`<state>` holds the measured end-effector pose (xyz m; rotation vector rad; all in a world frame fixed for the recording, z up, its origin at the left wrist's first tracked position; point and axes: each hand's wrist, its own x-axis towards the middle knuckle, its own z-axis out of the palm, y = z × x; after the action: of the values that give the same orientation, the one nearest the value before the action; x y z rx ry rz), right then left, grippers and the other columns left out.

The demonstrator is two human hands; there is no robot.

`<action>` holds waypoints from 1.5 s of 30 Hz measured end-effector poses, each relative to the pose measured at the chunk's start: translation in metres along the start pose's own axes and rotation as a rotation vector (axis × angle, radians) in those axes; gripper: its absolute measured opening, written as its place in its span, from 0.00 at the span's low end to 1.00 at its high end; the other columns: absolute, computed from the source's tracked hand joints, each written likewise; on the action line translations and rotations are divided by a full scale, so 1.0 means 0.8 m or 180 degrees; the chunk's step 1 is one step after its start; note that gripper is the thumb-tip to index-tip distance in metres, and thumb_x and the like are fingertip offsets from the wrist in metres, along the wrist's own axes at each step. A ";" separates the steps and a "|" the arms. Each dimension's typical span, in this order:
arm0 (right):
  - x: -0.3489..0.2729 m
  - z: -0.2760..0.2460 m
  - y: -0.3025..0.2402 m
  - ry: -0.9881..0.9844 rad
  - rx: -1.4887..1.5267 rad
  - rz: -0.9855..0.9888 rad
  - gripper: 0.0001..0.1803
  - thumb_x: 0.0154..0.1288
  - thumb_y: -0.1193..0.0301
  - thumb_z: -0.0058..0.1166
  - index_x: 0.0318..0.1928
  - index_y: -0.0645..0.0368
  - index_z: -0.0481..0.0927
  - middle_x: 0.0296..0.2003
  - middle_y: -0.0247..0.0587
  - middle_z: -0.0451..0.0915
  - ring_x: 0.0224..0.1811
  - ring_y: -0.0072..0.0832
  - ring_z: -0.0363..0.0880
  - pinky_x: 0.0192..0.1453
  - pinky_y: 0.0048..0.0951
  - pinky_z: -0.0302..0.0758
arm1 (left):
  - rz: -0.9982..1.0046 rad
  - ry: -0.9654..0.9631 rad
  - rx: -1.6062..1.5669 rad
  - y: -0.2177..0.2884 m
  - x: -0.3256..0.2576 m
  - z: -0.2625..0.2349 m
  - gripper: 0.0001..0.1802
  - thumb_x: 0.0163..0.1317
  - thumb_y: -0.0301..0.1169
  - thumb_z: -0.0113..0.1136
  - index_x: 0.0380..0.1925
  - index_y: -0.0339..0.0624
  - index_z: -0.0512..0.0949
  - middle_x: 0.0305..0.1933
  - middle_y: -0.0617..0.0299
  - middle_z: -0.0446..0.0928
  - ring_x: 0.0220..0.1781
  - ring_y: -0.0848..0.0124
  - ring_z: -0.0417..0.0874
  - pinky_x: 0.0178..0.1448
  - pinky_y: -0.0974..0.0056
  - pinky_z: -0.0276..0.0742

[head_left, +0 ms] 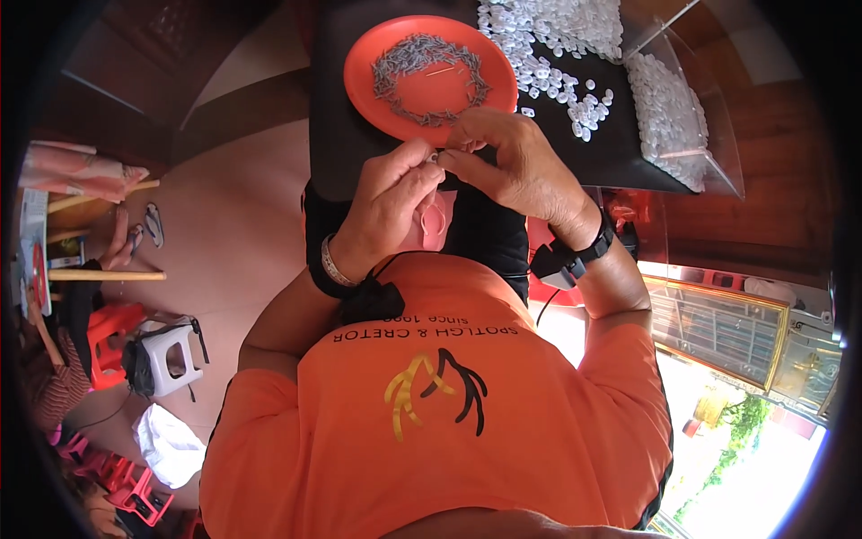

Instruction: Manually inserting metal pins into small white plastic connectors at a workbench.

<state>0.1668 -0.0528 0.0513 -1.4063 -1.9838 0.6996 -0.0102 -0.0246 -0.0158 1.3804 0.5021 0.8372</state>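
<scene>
My left hand (388,196) and my right hand (516,166) meet in front of the orange plate at the near edge of the black table. The left fingers are closed on a small white plastic piece (434,158). Against it, the right thumb and forefinger are pinched together; what they hold is too small to make out. Many thin grey nails (413,56) lie in a ring on the orange plate (359,85). Loose small white plastic pieces (588,115), rounded in shape, are scattered to the right of the plate.
A large heap of white pieces (579,27) spreads at the back of the black table (330,162). At right, a clear-sided container (664,112) holds more. A pink object (435,223) shows below my hands. Stools (171,359) and another person's feet (130,242) are at left.
</scene>
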 end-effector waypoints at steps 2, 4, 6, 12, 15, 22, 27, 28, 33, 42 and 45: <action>0.010 -0.006 0.003 -0.0142 0.0096 0.0043 0.05 0.55 0.73 0.59 0.31 0.61 0.79 0.26 0.39 0.78 0.30 0.28 0.79 0.34 0.26 0.74 | -0.0429 0.0079 -0.0186 0.009 0.001 -0.007 0.12 0.64 0.34 0.45 0.26 0.38 0.71 0.18 0.67 0.69 0.20 0.82 0.65 0.25 0.75 0.58; 0.029 -0.006 0.016 -0.0110 -0.0099 0.0138 0.08 0.54 0.73 0.60 0.35 0.62 0.80 0.30 0.39 0.79 0.33 0.26 0.80 0.37 0.26 0.74 | -0.0300 0.0373 -0.0315 0.011 0.004 -0.012 0.12 0.61 0.33 0.46 0.24 0.37 0.72 0.17 0.65 0.69 0.18 0.80 0.65 0.24 0.74 0.58; 0.045 -0.002 0.040 -0.0039 -0.0558 -0.0076 0.09 0.55 0.70 0.59 0.35 0.59 0.81 0.30 0.40 0.80 0.33 0.31 0.80 0.37 0.30 0.75 | -0.0267 0.0560 -0.0356 0.014 0.007 -0.021 0.13 0.61 0.34 0.47 0.23 0.37 0.71 0.17 0.66 0.68 0.18 0.80 0.65 0.24 0.74 0.57; 0.068 0.018 0.065 -0.0006 -0.1506 -0.0524 0.08 0.53 0.69 0.56 0.34 0.57 0.80 0.33 0.39 0.80 0.35 0.40 0.79 0.38 0.39 0.75 | -0.0360 0.0741 -0.0558 0.010 0.009 -0.040 0.12 0.61 0.33 0.47 0.23 0.38 0.71 0.18 0.65 0.69 0.18 0.79 0.66 0.23 0.74 0.58; 0.072 0.021 0.061 -0.0039 -0.1450 -0.0376 0.05 0.54 0.70 0.54 0.31 0.58 0.79 0.31 0.39 0.81 0.34 0.42 0.79 0.38 0.41 0.75 | -0.0331 0.0769 -0.0691 0.006 0.009 -0.042 0.12 0.60 0.34 0.48 0.23 0.39 0.73 0.17 0.67 0.70 0.16 0.80 0.66 0.22 0.74 0.58; 0.070 0.010 0.071 0.0237 -0.0310 0.0280 0.10 0.57 0.72 0.56 0.40 0.58 0.81 0.29 0.41 0.83 0.31 0.29 0.82 0.37 0.27 0.77 | -0.0485 0.0715 -0.0550 0.014 0.009 -0.038 0.12 0.61 0.33 0.47 0.23 0.39 0.72 0.17 0.66 0.69 0.17 0.80 0.66 0.22 0.74 0.58; 0.067 0.010 0.070 0.0321 0.0305 0.0363 0.10 0.60 0.72 0.55 0.41 0.59 0.81 0.28 0.40 0.83 0.31 0.22 0.82 0.36 0.23 0.76 | -0.0513 0.0743 -0.0443 0.015 0.010 -0.035 0.12 0.62 0.34 0.47 0.23 0.39 0.72 0.17 0.67 0.68 0.17 0.79 0.65 0.22 0.75 0.57; 0.066 0.009 0.069 0.0342 0.0194 0.0427 0.10 0.60 0.73 0.54 0.42 0.59 0.81 0.28 0.40 0.82 0.30 0.21 0.81 0.36 0.22 0.76 | -0.0501 0.0739 -0.0429 0.015 0.010 -0.033 0.12 0.62 0.34 0.47 0.23 0.39 0.72 0.17 0.67 0.68 0.17 0.80 0.65 0.22 0.75 0.57; 0.062 0.002 0.065 0.0247 0.0397 0.0571 0.11 0.61 0.75 0.52 0.44 0.62 0.79 0.28 0.37 0.81 0.32 0.20 0.80 0.38 0.22 0.76 | -0.0439 0.0623 -0.0549 0.015 0.011 -0.026 0.13 0.63 0.34 0.47 0.25 0.38 0.72 0.17 0.68 0.66 0.17 0.80 0.64 0.23 0.74 0.57; 0.034 -0.001 0.013 0.0067 0.1814 0.0121 0.08 0.60 0.80 0.56 0.41 0.62 0.76 0.34 0.34 0.79 0.38 0.19 0.78 0.45 0.22 0.76 | 0.0022 0.0490 -0.0183 0.029 0.010 -0.008 0.14 0.65 0.36 0.47 0.26 0.36 0.71 0.18 0.68 0.65 0.20 0.80 0.64 0.24 0.74 0.57; 0.030 -0.001 0.003 0.0004 0.1975 0.0182 0.08 0.60 0.81 0.57 0.40 0.63 0.76 0.34 0.34 0.78 0.39 0.18 0.78 0.45 0.21 0.76 | 0.0045 0.0467 -0.0100 0.032 0.009 -0.005 0.15 0.65 0.37 0.48 0.26 0.36 0.71 0.18 0.68 0.64 0.20 0.80 0.63 0.25 0.74 0.57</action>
<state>0.1631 -0.0291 0.0545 -1.0770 -1.5293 1.2097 -0.0145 -0.0173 0.0093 1.3010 0.5903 0.9588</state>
